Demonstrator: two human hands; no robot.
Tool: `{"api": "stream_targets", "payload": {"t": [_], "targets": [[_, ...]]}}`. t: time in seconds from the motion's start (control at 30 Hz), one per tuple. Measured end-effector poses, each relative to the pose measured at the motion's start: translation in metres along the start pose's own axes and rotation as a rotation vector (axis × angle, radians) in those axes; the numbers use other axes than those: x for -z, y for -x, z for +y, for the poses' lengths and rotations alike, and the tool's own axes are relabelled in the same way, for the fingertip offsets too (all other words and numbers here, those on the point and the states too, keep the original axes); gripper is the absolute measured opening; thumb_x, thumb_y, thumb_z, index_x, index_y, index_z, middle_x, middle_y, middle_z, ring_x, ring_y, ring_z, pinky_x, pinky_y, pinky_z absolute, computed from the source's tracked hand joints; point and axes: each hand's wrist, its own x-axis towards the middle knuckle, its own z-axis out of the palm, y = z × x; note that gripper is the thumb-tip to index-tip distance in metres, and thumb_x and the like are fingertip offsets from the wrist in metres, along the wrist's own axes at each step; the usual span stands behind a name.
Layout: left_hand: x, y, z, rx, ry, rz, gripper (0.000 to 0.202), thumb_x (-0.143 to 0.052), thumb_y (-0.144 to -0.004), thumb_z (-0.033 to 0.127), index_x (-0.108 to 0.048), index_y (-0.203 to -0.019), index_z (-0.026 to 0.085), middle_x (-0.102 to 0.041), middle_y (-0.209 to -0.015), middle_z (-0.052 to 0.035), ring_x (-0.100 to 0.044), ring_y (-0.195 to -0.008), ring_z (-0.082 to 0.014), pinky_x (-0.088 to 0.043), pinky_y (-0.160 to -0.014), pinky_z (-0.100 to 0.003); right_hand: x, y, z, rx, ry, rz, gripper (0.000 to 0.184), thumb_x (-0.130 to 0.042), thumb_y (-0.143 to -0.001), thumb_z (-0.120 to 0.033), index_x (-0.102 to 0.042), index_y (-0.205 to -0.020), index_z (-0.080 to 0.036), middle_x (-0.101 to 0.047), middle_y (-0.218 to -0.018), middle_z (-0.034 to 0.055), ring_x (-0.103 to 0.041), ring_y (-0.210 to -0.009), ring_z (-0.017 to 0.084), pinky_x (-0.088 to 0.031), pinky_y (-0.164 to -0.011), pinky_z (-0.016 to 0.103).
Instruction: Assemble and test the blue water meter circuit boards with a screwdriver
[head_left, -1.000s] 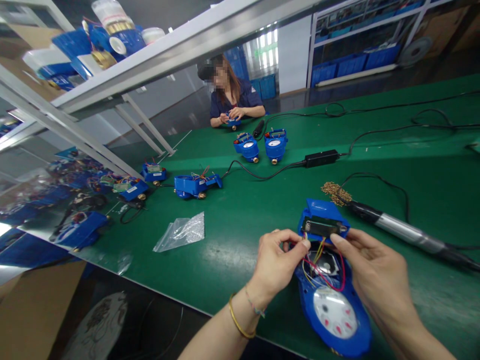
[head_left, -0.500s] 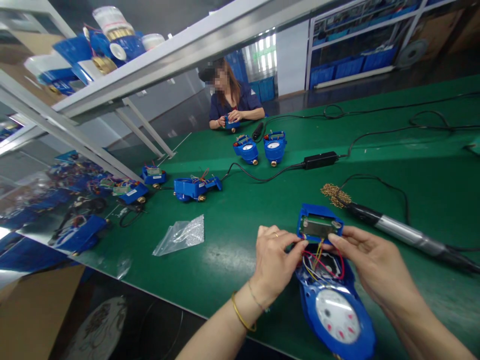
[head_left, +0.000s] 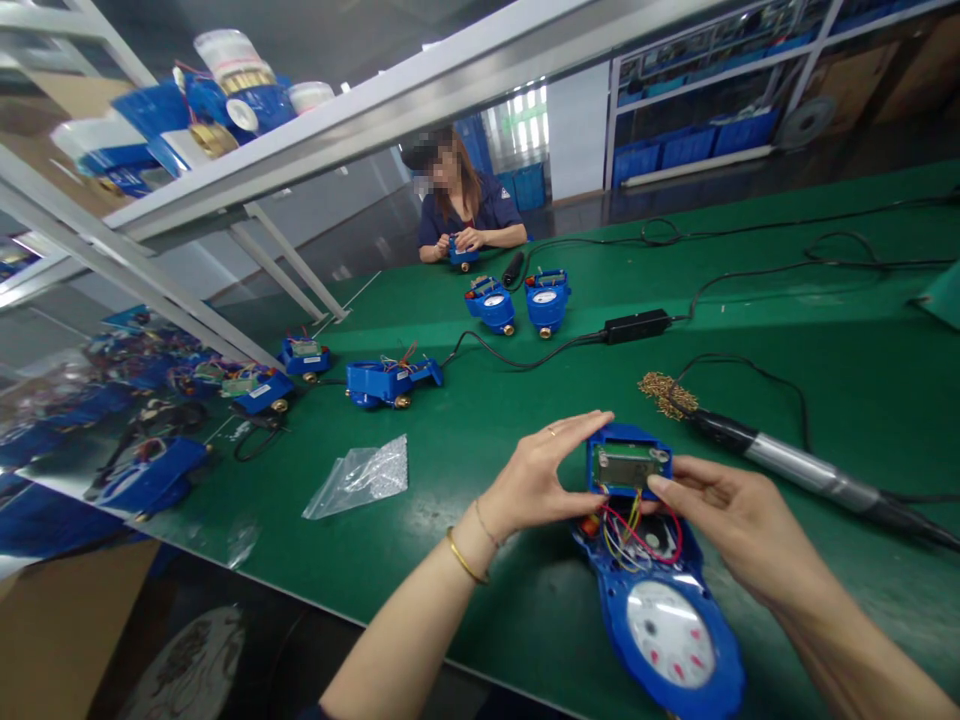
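Well, meter [head_left: 667,630] (near table edge [head_left: 300,594])

- Your left hand [head_left: 529,485] and right hand [head_left: 739,520] flank the display housing [head_left: 628,467], behind the dial [head_left: 670,632].
- Right of your right hand, the handheld tool [head_left: 814,473] lies on the bench [head_left: 465,570], its tip beside the screws [head_left: 667,394].
- Left of your left hand lies a bag [head_left: 361,478].
- Beyond, two meters [head_left: 547,302] stand before a co-worker [head_left: 471,212].
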Motion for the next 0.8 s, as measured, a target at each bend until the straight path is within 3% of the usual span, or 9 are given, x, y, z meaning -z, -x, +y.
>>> {"api": "stream_targets", "payload": {"t": [0.13, 0.2, 0.27, 0.33, 0.4, 0.47, 0.57, 0.8], "targets": [[0.003, -0.003, -0.001, 0.037, 0.004, 0.002, 0.066, -0.082, -0.074, 0.031, -0.057, -0.134, 0.02, -0.066, -0.134, -0.0105, -0.063, -0.124, -0.0253, -0.049, -0.109, -0.04, 0.009, -0.002, 0.004, 0.034, 0.125, -0.008, 0.061, -0.081, -0.06, -0.064, -0.077, -0.092, -0.012, -0.074, -0.074, 0.013, -0.073, -0.067, 0.027, -0.061, -0.06, 0.034], [-0.001, 0.0, -0.001, 0.056, 0.008, 0.027, 0.068, -0.084, -0.072, 0.032, -0.058, -0.133, 0.019, -0.067, -0.133, -0.0107, -0.064, -0.122, -0.0251, -0.05, -0.108, -0.039, 0.013, 0.004, 0.001, 0.133, 0.298, 0.095, 0.064, -0.078, -0.063, -0.067, -0.077, -0.098, -0.013, -0.074, -0.073, 0.0117, -0.073, -0.064, 0.028, -0.061, -0.057, 0.036], [-0.005, 0.003, -0.001, 0.075, 0.004, 0.042, 0.071, -0.085, -0.07, 0.032, -0.057, -0.133, 0.018, -0.066, -0.133, -0.0111, -0.064, -0.122, -0.0253, -0.05, -0.108, -0.04, 0.012, 0.016, -0.007, 0.379, 0.538, 0.275, 0.058, -0.073, -0.072, -0.065, -0.076, -0.103, -0.017, -0.075, -0.076, 0.0089, -0.072, -0.062, 0.026, -0.061, -0.058, 0.036], [-0.008, 0.006, -0.002, 0.077, -0.008, 0.054, 0.072, -0.086, -0.069, 0.031, -0.057, -0.133, 0.019, -0.066, -0.134, -0.0113, -0.064, -0.122, -0.0258, -0.05, -0.109, -0.04, 0.004, 0.03, -0.018, 0.699, 0.728, 0.375, 0.038, -0.067, -0.085, -0.053, -0.074, -0.104, -0.021, -0.076, -0.086, 0.006, -0.073, -0.069, 0.022, -0.061, -0.066, 0.032], [-0.011, 0.008, -0.002, 0.071, -0.018, 0.074, 0.07, -0.085, -0.07, 0.028, -0.057, -0.133, 0.018, -0.066, -0.134, -0.0115, -0.064, -0.122, -0.0255, -0.05, -0.109, -0.04, -0.009, 0.04, -0.026, 0.953, 0.792, 0.278, 0.018, -0.062, -0.093, -0.036, -0.072, -0.101, -0.023, -0.075, -0.094, 0.0041, -0.073, -0.079, 0.017, -0.059, -0.076, 0.027], [-0.011, 0.01, -0.002, 0.08, -0.006, 0.102, 0.069, -0.086, -0.071, 0.029, -0.058, -0.132, 0.017, -0.067, -0.132, -0.0118, -0.065, -0.12, -0.0252, -0.05, -0.108, -0.04, -0.021, 0.043, -0.026, 1.088, 0.82, 0.106, 0.012, -0.059, -0.094, -0.024, -0.071, -0.099, -0.022, -0.074, -0.095, 0.0033, -0.072, -0.084, 0.015, -0.058, -0.079, 0.024], [-0.011, 0.011, -0.001, 0.158, 0.05, 0.126, 0.066, -0.086, -0.07, 0.033, -0.06, -0.129, 0.018, -0.069, -0.128, -0.0102, -0.068, -0.115, -0.0245, -0.053, -0.104, -0.038, -0.027, 0.039, -0.013, 1.146, 0.911, -0.037, 0.017, -0.056, -0.095, -0.016, -0.071, -0.1, -0.02, -0.074, -0.095, 0.0036, -0.071, -0.084, 0.015, -0.059, -0.08, 0.026], [-0.023, 0.016, 0.003, 0.323, 0.335, 0.211, 0.06, -0.089, -0.063, 0.025, -0.065, -0.117, 0.015, -0.075, -0.112, -0.0082, -0.072, -0.105, -0.0227, -0.058, -0.096, -0.034, -0.009, 0.042, 0.012, 1.201, 0.931, -0.066, 0.022, -0.054, -0.092, -0.009, -0.071, -0.105, -0.017, -0.074, -0.1, 0.0073, -0.07, -0.089, 0.018, -0.059, -0.082, 0.031]]}}
